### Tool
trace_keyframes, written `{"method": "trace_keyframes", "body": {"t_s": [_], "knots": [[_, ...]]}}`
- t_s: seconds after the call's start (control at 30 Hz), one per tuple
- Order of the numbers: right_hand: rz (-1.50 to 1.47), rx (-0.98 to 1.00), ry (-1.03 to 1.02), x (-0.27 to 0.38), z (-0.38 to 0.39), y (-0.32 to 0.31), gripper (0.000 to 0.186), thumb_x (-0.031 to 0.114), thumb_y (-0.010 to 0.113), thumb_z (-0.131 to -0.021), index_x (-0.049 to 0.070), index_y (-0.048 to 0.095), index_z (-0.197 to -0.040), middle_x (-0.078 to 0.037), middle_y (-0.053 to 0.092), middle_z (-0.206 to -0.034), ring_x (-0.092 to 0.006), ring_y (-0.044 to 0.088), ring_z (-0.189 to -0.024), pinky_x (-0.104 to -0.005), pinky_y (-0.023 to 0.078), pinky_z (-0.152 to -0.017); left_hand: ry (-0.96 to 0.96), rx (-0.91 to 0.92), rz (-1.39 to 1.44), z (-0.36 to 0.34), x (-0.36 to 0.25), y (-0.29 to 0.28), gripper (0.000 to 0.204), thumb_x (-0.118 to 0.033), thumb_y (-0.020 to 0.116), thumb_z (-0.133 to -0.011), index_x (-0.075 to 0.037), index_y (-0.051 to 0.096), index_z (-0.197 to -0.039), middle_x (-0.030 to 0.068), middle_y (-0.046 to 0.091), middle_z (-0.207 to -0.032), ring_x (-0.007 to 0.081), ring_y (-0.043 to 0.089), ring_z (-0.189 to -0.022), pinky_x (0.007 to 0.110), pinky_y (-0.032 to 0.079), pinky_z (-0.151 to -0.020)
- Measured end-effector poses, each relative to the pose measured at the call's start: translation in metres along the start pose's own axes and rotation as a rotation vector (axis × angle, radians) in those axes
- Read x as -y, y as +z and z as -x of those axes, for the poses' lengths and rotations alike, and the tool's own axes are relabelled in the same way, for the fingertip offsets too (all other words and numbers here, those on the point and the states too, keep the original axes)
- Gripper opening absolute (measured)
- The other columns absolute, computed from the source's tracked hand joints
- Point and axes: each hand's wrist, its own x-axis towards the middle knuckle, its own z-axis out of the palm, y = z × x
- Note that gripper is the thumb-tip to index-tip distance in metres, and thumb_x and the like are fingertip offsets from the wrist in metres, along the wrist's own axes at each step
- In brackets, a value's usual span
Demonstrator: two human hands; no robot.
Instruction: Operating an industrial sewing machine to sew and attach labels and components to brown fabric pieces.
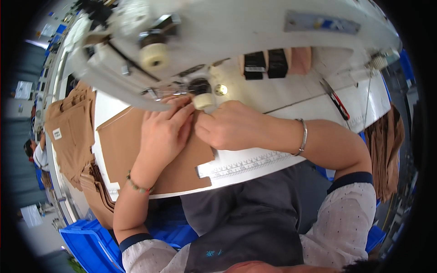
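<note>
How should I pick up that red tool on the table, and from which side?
Probably by its red handle, with the right hand, coming from the lower right: the tool lies slanted, handle that way, its narrow metal end pointing up-left.

Sewing machine (236, 32) cut off at top; right fingers (203, 129) partly hidden.

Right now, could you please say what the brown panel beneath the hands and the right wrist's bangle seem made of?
Brown panel: probably matte fabric, from its dull, even face, though weave is unclear.
Bangle: likely polished metal, from its silvery shine.
</note>
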Motion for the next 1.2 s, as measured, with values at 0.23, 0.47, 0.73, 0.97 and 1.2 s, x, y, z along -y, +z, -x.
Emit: {"method": "trace_keyframes", "body": {"t_s": [0.23,0.47,0.73,0.97,1.2], "knots": [[0.043,-0.025,-0.033,0.006,0.003,0.001,0.014,0.017,0.067,-0.072,0.005,0.061,-0.068,-0.006,0.052,-0.063,-0.0157,0.058,-0.050,-0.0308,0.044,-0.040,-0.145,0.119,-0.134,-0.005,-0.025,-0.003,0.025,-0.010,0.069,-0.087,-0.008,0.072,-0.112,0.0093,0.068,-0.104,0.0308,0.066,-0.099,0.042,0.053,-0.084],[0.415,0.102,0.277,-0.005,0.028,-0.057,0.017,0.014,0.067,-0.072,0.002,0.067,-0.083,-0.010,0.062,-0.073,-0.0164,0.057,-0.050,-0.0323,0.050,-0.045,-0.131,0.015,-0.038,-0.001,-0.018,-0.003,0.023,-0.010,0.073,-0.086,-0.006,0.073,-0.108,0.0073,0.069,-0.104,0.0286,0.065,-0.093,0.038,0.054,-0.079],[0.578,0.067,0.328,-0.045,0.058,-0.062,0.021,0.011,0.066,-0.079,0.002,0.070,-0.098,-0.009,0.073,-0.109,-0.0155,0.069,-0.066,-0.0289,0.056,-0.057,-0.152,-0.024,0.104,0.004,-0.023,-0.009,0.021,-0.012,0.077,-0.084,-0.006,0.075,-0.104,0.0041,0.072,-0.105,0.0268,0.065,-0.092,0.036,0.055,-0.077],[0.412,-0.157,0.304,-0.026,0.043,-0.070,0.007,0.014,0.066,-0.078,0.009,0.065,-0.083,-0.003,0.062,-0.081,-0.0200,0.066,-0.061,-0.0338,0.052,-0.052,-0.481,0.157,0.749,0.012,-0.021,-0.022,0.023,-0.020,0.070,-0.097,0.000,0.074,-0.108,0.0079,0.073,-0.094,0.0129,0.065,-0.075,0.030,0.053,-0.065],[0.253,-0.147,0.069,0.067,0.012,-0.036,0.023,0.025,0.073,-0.078,0.010,0.069,-0.095,-0.002,0.070,-0.097,-0.0105,0.058,-0.057,-0.0271,0.045,-0.049,-0.614,0.335,1.452,0.013,-0.010,0.003,0.026,-0.017,0.055,-0.107,0.004,0.068,-0.117,0.0013,0.072,-0.091,0.0055,0.067,-0.080,0.020,0.053,-0.066]]}}
